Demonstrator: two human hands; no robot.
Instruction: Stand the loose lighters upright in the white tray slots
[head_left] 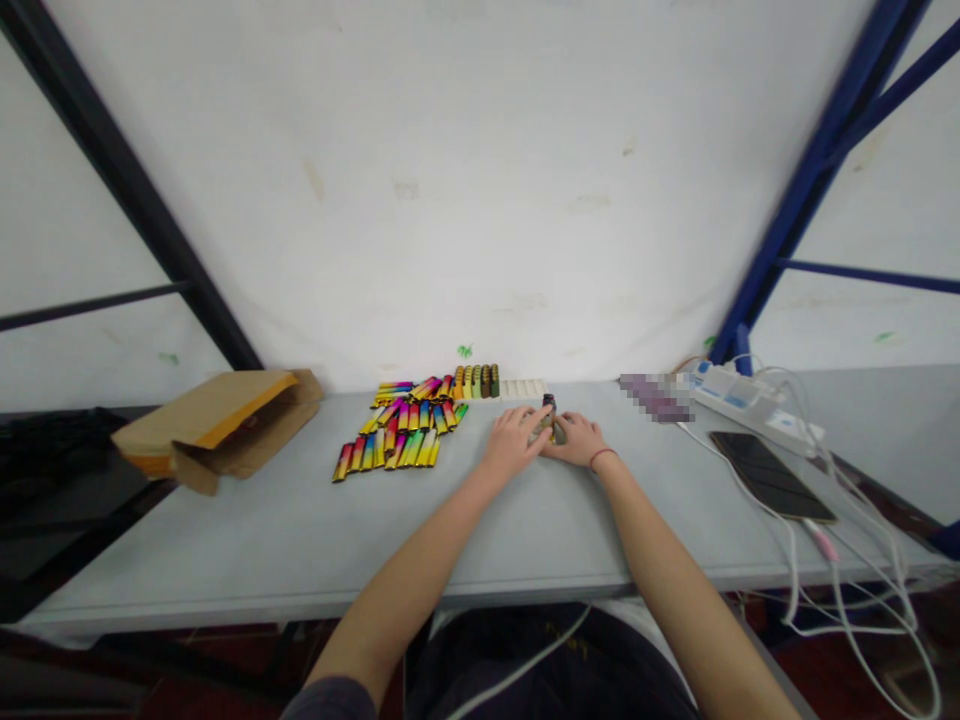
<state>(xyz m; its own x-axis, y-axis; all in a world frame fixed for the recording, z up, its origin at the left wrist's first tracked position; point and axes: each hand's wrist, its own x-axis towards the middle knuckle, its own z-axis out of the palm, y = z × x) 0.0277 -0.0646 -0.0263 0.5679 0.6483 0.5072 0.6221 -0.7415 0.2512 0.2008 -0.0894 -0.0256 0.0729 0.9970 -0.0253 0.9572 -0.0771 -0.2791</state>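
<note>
My left hand [514, 440] and my right hand [579, 440] meet over the grey table, fingers curled in around a small upright gold-and-dark piece [549, 402]. Its dark top sticks up between the fingers, while its lower part is mostly hidden. Just behind and to the left, a white slotted tray [525, 388] lies against the wall. Upright gold, green and brown pieces [477, 381] fill its left end in rows. Left of my hands, many shiny rainbow-coloured metallic tubes [409, 415], similar to lighter cases, lie in loose groups.
An open brown paper package [225, 420] lies at the table's left. On the right are a phone [769, 475], a white power strip [757, 405], tangled white cables and a pixelated purple item [656, 397]. Dark and blue metal frames flank the table.
</note>
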